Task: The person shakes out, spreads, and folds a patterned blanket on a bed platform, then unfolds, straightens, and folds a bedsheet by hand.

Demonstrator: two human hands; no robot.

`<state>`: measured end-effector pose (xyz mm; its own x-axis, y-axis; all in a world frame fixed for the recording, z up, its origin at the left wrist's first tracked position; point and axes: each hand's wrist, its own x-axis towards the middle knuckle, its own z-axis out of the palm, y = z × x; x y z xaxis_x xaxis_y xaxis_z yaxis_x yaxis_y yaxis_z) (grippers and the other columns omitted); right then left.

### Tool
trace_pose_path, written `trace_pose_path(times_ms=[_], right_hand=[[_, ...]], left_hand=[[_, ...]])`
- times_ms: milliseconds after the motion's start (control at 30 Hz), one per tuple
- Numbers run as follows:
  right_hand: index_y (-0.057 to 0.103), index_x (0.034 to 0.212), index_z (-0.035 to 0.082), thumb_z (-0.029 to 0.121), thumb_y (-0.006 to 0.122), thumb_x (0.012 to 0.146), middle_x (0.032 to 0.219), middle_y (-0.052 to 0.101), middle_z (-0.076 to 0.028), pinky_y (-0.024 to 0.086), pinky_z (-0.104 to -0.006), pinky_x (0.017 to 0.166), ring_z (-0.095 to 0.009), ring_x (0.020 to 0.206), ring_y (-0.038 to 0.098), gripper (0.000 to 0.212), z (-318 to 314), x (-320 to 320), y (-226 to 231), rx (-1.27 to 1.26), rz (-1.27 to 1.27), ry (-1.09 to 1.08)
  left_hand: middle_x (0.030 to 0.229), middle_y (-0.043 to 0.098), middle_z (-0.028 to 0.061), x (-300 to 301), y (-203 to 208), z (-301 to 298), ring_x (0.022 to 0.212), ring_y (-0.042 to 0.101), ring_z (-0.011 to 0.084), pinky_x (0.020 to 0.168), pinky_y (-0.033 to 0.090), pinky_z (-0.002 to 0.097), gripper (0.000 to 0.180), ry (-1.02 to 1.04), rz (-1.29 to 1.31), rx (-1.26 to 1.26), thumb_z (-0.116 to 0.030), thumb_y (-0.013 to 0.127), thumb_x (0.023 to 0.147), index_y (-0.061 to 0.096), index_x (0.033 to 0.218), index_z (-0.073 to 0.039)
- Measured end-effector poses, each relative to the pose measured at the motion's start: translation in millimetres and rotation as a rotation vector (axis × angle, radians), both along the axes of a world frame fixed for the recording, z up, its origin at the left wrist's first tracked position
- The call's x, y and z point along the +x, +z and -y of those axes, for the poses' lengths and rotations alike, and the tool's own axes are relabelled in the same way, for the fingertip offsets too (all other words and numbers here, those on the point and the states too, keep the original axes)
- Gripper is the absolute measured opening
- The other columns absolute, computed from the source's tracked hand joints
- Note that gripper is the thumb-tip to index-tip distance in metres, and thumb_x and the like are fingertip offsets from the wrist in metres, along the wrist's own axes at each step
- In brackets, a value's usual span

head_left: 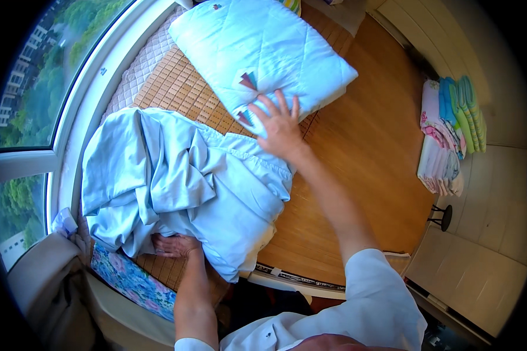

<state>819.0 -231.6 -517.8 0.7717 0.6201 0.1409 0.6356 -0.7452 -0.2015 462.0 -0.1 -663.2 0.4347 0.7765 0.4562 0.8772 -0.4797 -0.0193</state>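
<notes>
My right hand (280, 127) lies with spread fingers on the near corner of a folded light-blue quilt (263, 50), which has stitched lines and small dark red and grey patches. My left hand (177, 245) is flat at the near edge of a rumpled pale blue-grey cloth cover (181, 169), its fingers stretched toward the left and partly overlapped by the fabric. The cover spreads in loose folds, with a gathered hem along its far right side. Beneath both lies a brown bamboo mat (175, 82).
A window (29, 76) runs along the left, beside a quilted pale pad (129, 88). Smooth brown boards (357, 193) extend to the right. Folded coloured textiles (442, 126) are stacked at the far right, near a small black stool (445, 217). Blue floral fabric (132, 281) lies near left.
</notes>
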Motion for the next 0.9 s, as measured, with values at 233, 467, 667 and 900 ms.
trace_pose_path(times_ms=[233,467,667,900], right_hand=[[0.054,0.13,0.023,0.026,0.07,0.07,0.143,0.042,-0.006,0.011,-0.0677,0.111,-0.035,0.141,0.027,0.063,88,51,6,0.002,-0.025,0.104],[0.049,0.137,0.009,0.05,0.066,0.081,0.144,0.04,-0.022,0.024,-0.0656,0.106,-0.049,0.135,0.029,0.071,15,69,62,0.209,0.431,-0.338],[0.037,0.148,0.021,0.062,0.052,0.086,0.157,0.024,-0.015,0.021,-0.0582,0.113,-0.053,0.14,0.014,0.076,69,149,-40,-0.048,-0.107,-0.658],[0.038,0.147,0.022,0.057,0.049,0.091,0.156,0.026,-0.014,0.02,-0.0565,0.114,-0.052,0.141,0.013,0.067,63,106,-48,-0.112,-0.067,-0.461]], left_hand=[[0.143,0.034,0.0234,11,-8,16,0.137,0.028,0.0397,0.113,0.013,0.0598,0.071,-0.005,0.013,-0.041,-0.043,0.04,0.088,0.031,0.14,0.005],[0.147,0.029,0.0222,-40,-52,-31,0.142,0.021,0.0378,0.116,0.007,0.0594,0.078,0.152,-0.125,-0.032,-0.045,0.043,0.085,0.026,0.143,0.003],[0.148,0.024,0.0239,19,11,14,0.144,0.014,0.0374,0.116,0.001,0.06,0.089,0.018,0.081,-0.29,-0.027,0.06,0.072,0.019,0.145,0.004],[0.149,0.021,0.0239,6,24,10,0.145,0.01,0.0376,0.116,-0.002,0.0594,0.09,0.096,0.025,-0.351,-0.03,0.055,0.074,0.013,0.146,0.004]])
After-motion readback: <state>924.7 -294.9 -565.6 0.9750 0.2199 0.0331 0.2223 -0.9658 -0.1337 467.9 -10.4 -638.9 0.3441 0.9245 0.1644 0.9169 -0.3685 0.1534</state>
